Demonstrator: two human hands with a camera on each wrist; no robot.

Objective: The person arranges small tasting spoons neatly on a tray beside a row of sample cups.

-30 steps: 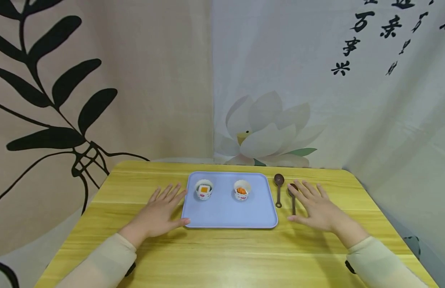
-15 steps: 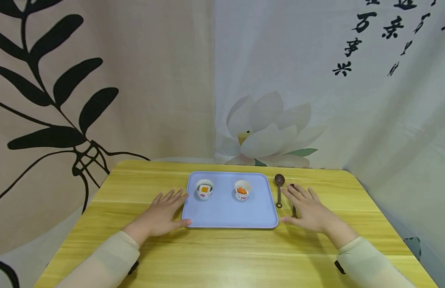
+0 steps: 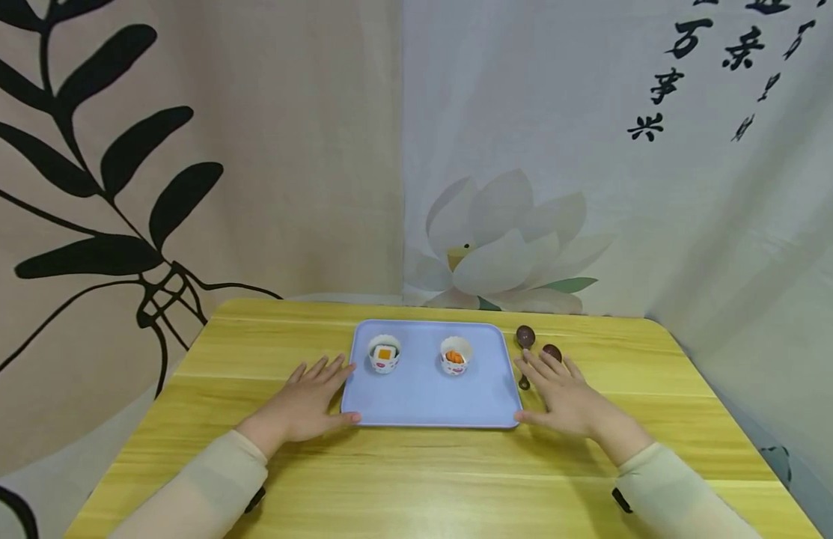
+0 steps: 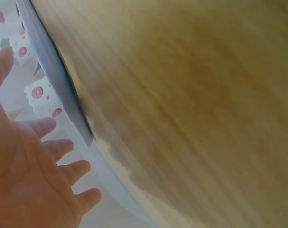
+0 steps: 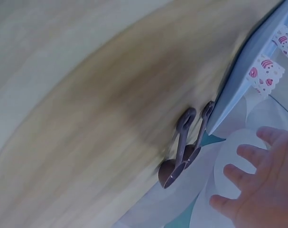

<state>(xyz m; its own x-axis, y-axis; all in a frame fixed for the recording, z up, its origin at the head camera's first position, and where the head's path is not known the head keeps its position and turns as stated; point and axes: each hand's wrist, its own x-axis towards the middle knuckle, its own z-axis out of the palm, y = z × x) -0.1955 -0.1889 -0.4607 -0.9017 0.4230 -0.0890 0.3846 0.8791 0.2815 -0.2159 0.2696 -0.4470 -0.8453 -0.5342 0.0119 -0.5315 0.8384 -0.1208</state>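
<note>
A pale blue tray [image 3: 431,400] lies flat on the wooden table [image 3: 423,479], between a person's two hands. The left hand [image 3: 298,403], fingers straight and spread, grips nothing; its fingertips reach the tray's left edge (whether they press on it cannot be told). The right hand [image 3: 569,402], likewise spread and holding nothing, has its thumb at the tray's near right corner and its fingers above two brown spoons, the left spoon [image 3: 525,337] and the right spoon [image 3: 552,351], both beside the tray. On the tray, well apart, stand two patterned cups: the left cup [image 3: 383,366] contains a white piece with an orange square [image 3: 385,352], the right cup [image 3: 454,369] an orange piece [image 3: 455,357].
</note>
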